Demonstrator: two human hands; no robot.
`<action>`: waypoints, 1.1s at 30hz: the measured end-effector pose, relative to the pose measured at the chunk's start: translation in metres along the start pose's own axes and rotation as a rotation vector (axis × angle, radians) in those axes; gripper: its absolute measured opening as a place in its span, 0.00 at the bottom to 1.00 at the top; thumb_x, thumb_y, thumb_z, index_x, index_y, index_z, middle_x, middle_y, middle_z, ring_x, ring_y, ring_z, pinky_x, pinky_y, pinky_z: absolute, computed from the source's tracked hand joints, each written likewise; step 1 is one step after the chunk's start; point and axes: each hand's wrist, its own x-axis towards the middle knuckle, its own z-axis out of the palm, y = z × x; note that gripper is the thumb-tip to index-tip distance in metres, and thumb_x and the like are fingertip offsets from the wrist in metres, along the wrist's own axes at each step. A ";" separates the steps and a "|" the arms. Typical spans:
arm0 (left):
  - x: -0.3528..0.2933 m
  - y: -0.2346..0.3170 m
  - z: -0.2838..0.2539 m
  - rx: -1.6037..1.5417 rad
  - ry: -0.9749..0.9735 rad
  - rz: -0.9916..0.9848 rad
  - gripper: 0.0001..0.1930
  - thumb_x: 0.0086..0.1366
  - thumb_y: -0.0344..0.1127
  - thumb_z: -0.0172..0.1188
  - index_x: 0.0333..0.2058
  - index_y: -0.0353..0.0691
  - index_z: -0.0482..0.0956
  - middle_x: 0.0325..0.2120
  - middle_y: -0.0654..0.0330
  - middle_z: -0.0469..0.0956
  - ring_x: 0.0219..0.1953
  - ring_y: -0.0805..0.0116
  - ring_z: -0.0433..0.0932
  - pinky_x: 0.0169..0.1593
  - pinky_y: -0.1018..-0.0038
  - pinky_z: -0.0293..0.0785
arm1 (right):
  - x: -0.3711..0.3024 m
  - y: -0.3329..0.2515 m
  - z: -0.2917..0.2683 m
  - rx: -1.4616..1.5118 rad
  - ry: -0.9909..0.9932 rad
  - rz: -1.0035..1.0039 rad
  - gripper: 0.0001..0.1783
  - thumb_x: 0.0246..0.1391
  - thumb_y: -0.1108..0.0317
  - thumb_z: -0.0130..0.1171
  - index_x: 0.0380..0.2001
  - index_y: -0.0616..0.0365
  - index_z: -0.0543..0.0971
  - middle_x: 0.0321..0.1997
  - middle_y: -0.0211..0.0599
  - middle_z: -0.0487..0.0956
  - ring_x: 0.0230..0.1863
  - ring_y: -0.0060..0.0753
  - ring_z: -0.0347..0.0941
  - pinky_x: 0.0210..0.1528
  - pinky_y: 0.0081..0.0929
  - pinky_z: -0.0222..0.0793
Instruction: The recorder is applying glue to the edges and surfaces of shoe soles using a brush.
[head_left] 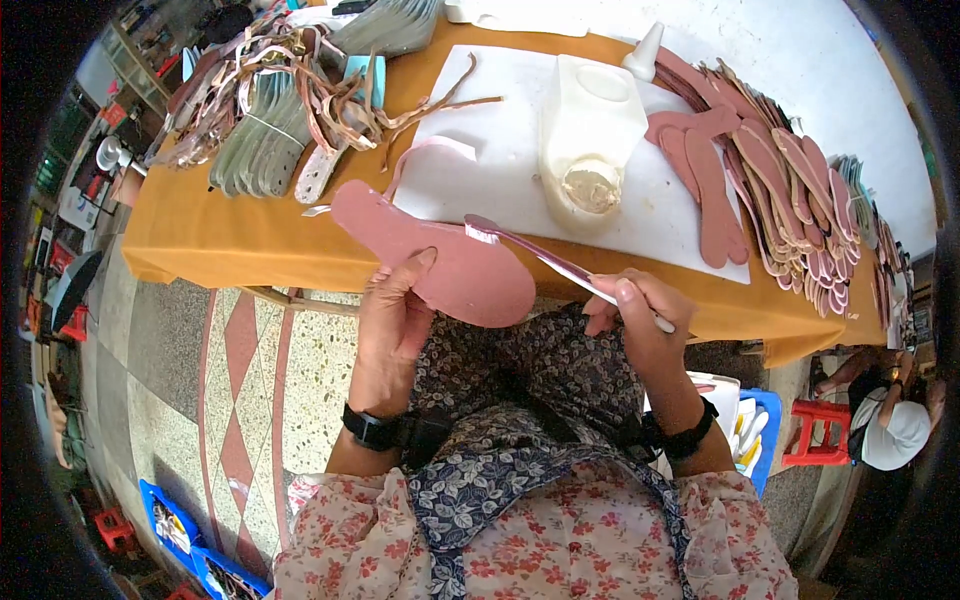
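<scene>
My left hand (393, 312) grips a pink shoe sole (475, 283) by its near edge, thumb on top, just off the table's front edge. In my right hand (648, 322) is a toothbrush (548, 256), its bristles resting on the sole's upper face near the far edge. Behind it stands a cut-open whitish plastic bottle (597, 115) with pale, glue-like residue round its mouth. A pale pink strap (432, 150) curves up from behind the sole; whether it is joined to it I cannot tell.
A white sheet (480, 95) lies on the orange tablecloth (240, 237). Pink soles (790, 190) are piled at the right, by a white nozzle (645, 53). Tangled straps (335, 95) and bundled grey-green soles (262, 150) fill the left. A blue crate (767, 430) stands below right, near a red stool (817, 432).
</scene>
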 end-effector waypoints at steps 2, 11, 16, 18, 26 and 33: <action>0.000 -0.005 -0.001 -0.007 -0.010 -0.026 0.22 0.53 0.30 0.59 0.47 0.33 0.66 0.43 0.55 0.71 0.48 0.62 0.69 0.54 0.67 0.63 | 0.002 0.003 0.002 -0.017 -0.012 -0.046 0.16 0.56 0.65 0.45 0.34 0.67 0.77 0.22 0.38 0.76 0.19 0.25 0.72 0.24 0.19 0.67; -0.001 -0.004 0.008 -0.050 0.072 0.034 0.10 0.54 0.24 0.56 0.38 0.36 0.74 0.35 0.59 0.77 0.37 0.69 0.76 0.43 0.72 0.73 | 0.004 0.011 -0.007 0.130 0.146 -0.102 0.17 0.57 0.62 0.44 0.33 0.65 0.76 0.25 0.38 0.77 0.22 0.26 0.73 0.26 0.19 0.65; -0.004 -0.002 0.022 -0.067 0.053 0.058 0.13 0.54 0.26 0.58 0.39 0.36 0.73 0.36 0.59 0.76 0.38 0.67 0.76 0.45 0.70 0.73 | -0.002 0.016 0.004 -0.159 0.039 -0.353 0.10 0.45 0.74 0.59 0.33 0.62 0.74 0.32 0.42 0.78 0.35 0.33 0.75 0.37 0.25 0.70; -0.008 -0.002 0.030 -0.076 0.028 0.056 0.13 0.54 0.26 0.58 0.40 0.36 0.73 0.36 0.59 0.76 0.38 0.67 0.76 0.45 0.70 0.72 | 0.000 0.010 0.013 -0.157 0.039 -0.359 0.11 0.45 0.74 0.59 0.35 0.61 0.74 0.34 0.42 0.77 0.35 0.33 0.75 0.37 0.25 0.70; -0.015 -0.011 0.035 -0.097 -0.054 -0.004 0.15 0.53 0.27 0.59 0.41 0.37 0.72 0.36 0.59 0.76 0.39 0.68 0.75 0.46 0.71 0.70 | 0.006 0.005 0.033 -0.103 0.104 -0.348 0.11 0.45 0.76 0.58 0.36 0.62 0.74 0.36 0.43 0.77 0.38 0.30 0.74 0.41 0.23 0.68; -0.022 -0.004 0.035 0.002 -0.076 -0.085 0.12 0.54 0.28 0.59 0.39 0.36 0.73 0.33 0.60 0.77 0.34 0.70 0.76 0.39 0.75 0.72 | 0.014 0.007 0.021 -0.116 0.142 -0.398 0.09 0.46 0.79 0.55 0.33 0.63 0.74 0.35 0.42 0.77 0.39 0.29 0.73 0.44 0.23 0.66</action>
